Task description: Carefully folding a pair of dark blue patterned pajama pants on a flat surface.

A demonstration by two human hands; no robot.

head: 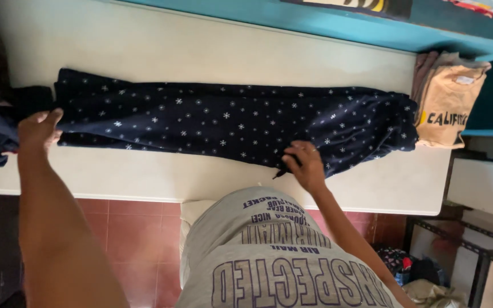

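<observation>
Pinching the dark star-print garment's [223, 122] near hem with right hand [305, 165] at five o'clock; left hand [38, 130] flat, fingers spread, at nine o'clock — stretched lengthwise across white table [144, 177]. Folded tan shirt [446, 102] at three o'clock.

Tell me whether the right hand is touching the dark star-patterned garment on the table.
Touching. The head view shows the right hand with fingers curled onto the near edge of the dark star-patterned garment, pinching the fabric.
</observation>
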